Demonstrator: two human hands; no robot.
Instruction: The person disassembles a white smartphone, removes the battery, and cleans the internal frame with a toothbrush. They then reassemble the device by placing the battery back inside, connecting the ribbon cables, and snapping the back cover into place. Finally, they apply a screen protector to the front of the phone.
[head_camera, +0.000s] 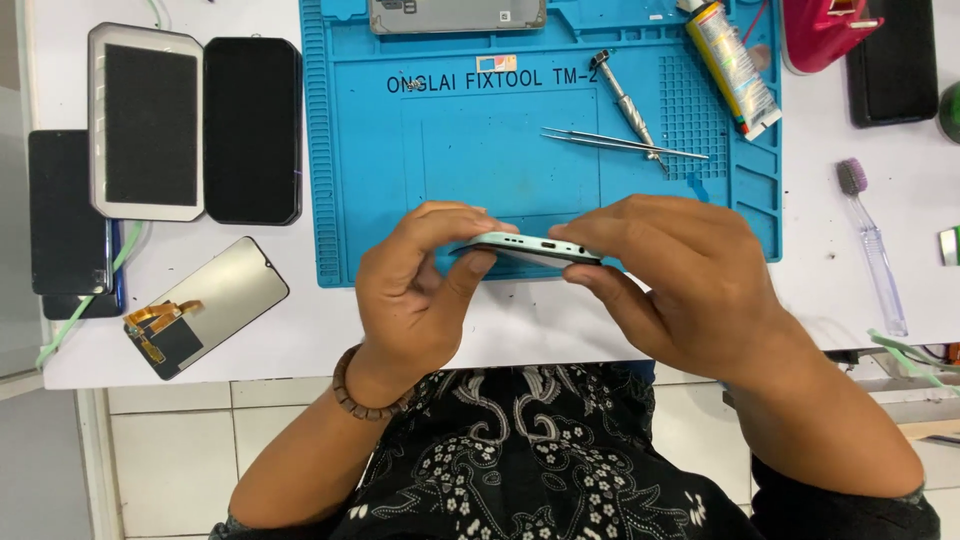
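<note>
A slim pale-green phone is held edge-on above the near rim of the blue work mat, its bottom edge with port and small holes facing me. My left hand pinches its left end between thumb and fingers. My right hand grips the right end the same way. A beaded bracelet sits on my left wrist.
Tweezers, a screwdriver and a glue tube lie on the mat's far right. Phones and dark screens sit on the white table at left, with a loose display panel. A brush lies at right.
</note>
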